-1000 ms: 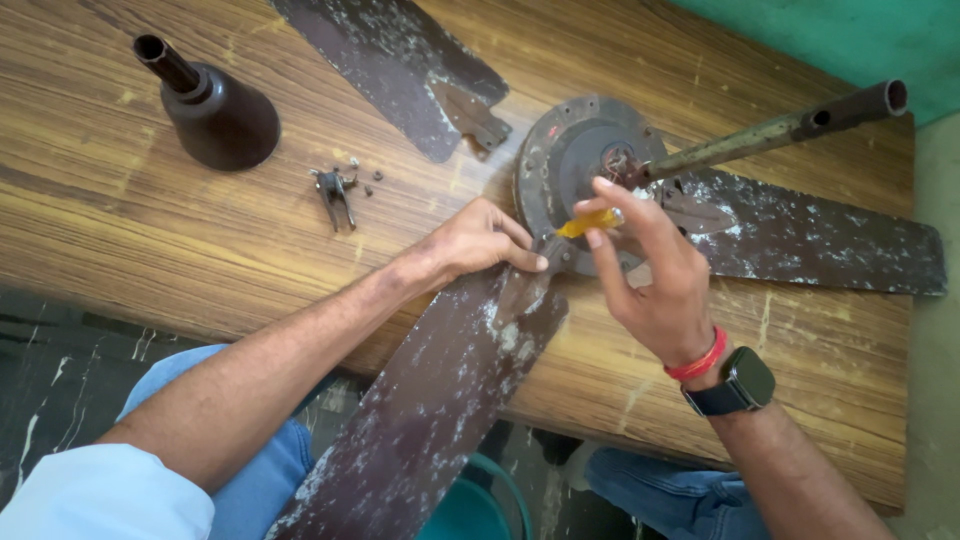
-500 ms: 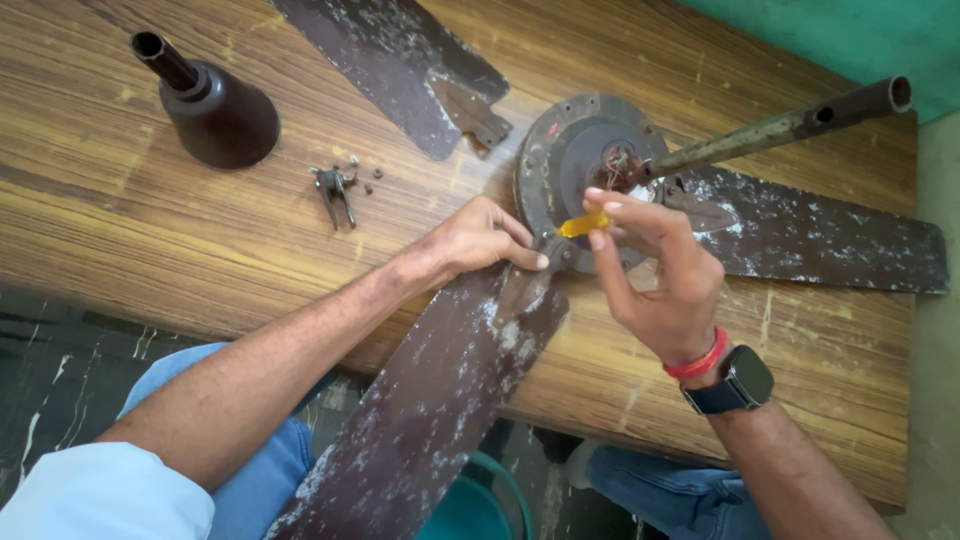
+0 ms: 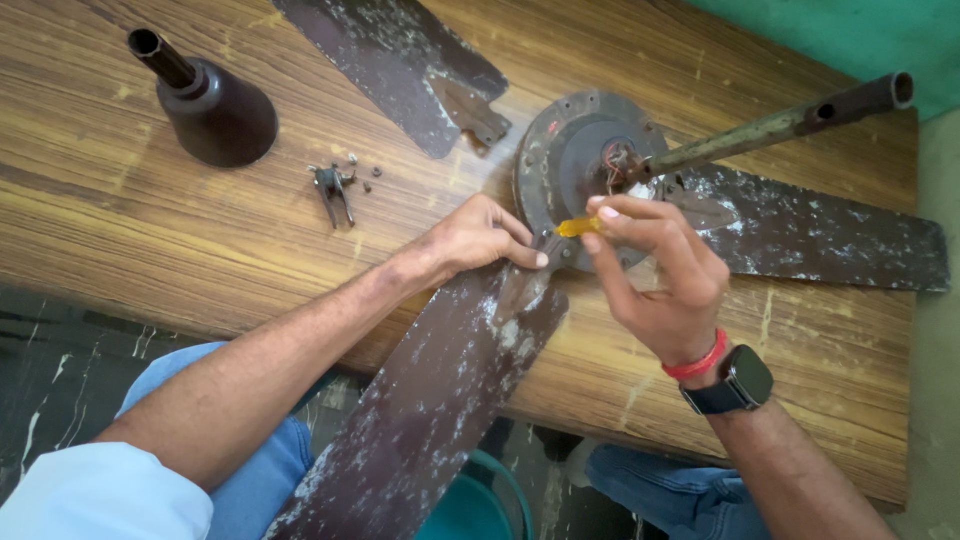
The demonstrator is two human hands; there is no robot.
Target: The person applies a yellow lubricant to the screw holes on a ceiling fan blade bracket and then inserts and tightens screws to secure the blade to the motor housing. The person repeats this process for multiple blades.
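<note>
A rusty ceiling fan motor hub lies on a wooden table, with a metal rod sticking out to the right. My right hand grips a yellow-handled screwdriver whose tip meets the hub's lower rim. My left hand presses on the root of a worn brown blade where it joins the hub. This blade hangs over the table's near edge. A second blade still extends right from the hub.
A loose blade lies at the back of the table. A dark brown cone-shaped cover stands at the left, with a small metal bracket and screws beside it. A teal bucket sits below the table.
My right hand has shifted slightly down and left, bringing the screwdriver closer to the blade's root. My left hand stays in place.
</note>
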